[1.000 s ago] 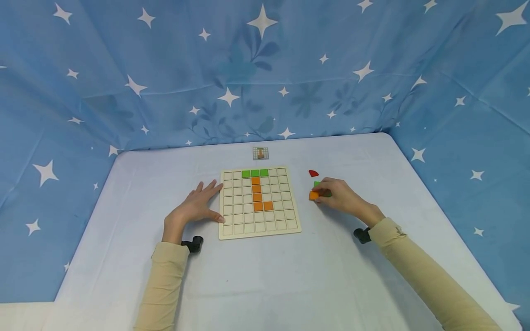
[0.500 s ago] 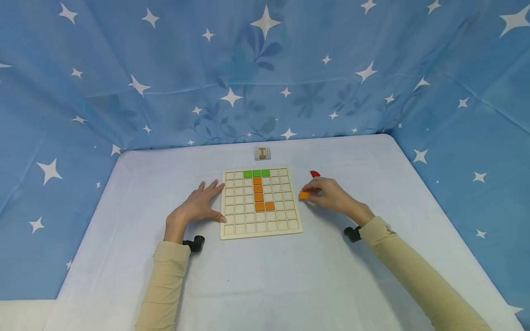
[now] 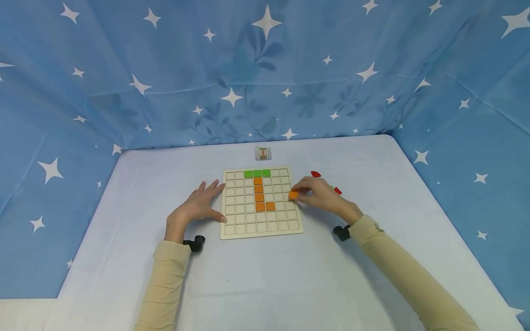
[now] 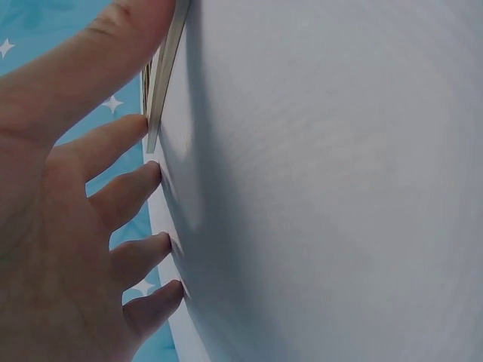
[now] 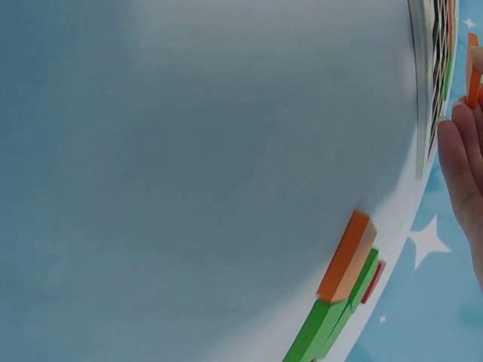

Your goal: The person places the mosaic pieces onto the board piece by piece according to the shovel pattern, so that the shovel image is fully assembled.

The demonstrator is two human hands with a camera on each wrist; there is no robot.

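My right hand [image 3: 320, 192] pinches an orange square tile [image 3: 293, 196] over the right edge of a pale wooden grid board [image 3: 296, 225]. In the right wrist view the held tile [image 5: 473, 72] shows at the far right, with my fingers [image 5: 460, 162] at its lower end. Three green tiles [image 3: 257, 173] lie in the board's top row. Below them runs an orange column, with one more orange tile [image 3: 270, 206] beside its lowest piece. My left hand [image 3: 198, 204] is spread, thumb and index fingertip at the board's left edge.
Loose pieces lie right of the board: a red quarter-round piece [image 3: 316, 174], a red piece [image 3: 337, 191] partly behind the right hand, and, in the right wrist view, an orange block [image 5: 349, 256] beside green blocks [image 5: 309, 332]. A small pattern card [image 3: 262, 153] lies beyond the board.
My right hand has carried the orange tile leftward from the loose pieces to the board's right edge. The left hand keeps its place at the board.
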